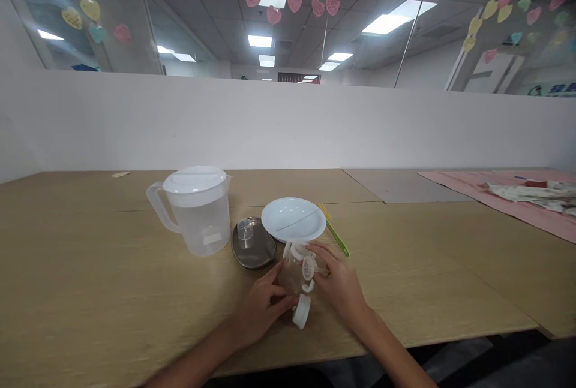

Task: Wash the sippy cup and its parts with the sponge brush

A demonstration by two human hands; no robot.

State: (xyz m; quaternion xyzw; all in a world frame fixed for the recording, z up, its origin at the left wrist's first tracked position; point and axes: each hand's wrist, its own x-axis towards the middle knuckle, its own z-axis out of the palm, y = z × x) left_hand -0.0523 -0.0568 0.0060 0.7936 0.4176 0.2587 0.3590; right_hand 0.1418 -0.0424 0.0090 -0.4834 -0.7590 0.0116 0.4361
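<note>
A clear bottle (290,277) with a white collar and curved white handle parts is between my hands, near the table's front edge. My left hand (263,307) is closed around its left side. A white ring-shaped cap (301,311) is at my left fingertips; whether they grip it I cannot tell. My right hand (339,283) has its fingers bent over the bottle's right side, closed at a small whitish round part (309,268). Just beyond the bottle are a white oval plate (292,220) and a metal tray (254,258) bearing a small clear cup (245,230).
A lidded translucent pitcher (198,214) stands at the left, its handle facing left. Beside the plate lies a green brush (337,237) with yellow bristles. Farther right, a pink cloth (495,196) bears a crumpled pale fabric (535,194). A white wall (270,124) rises behind the table.
</note>
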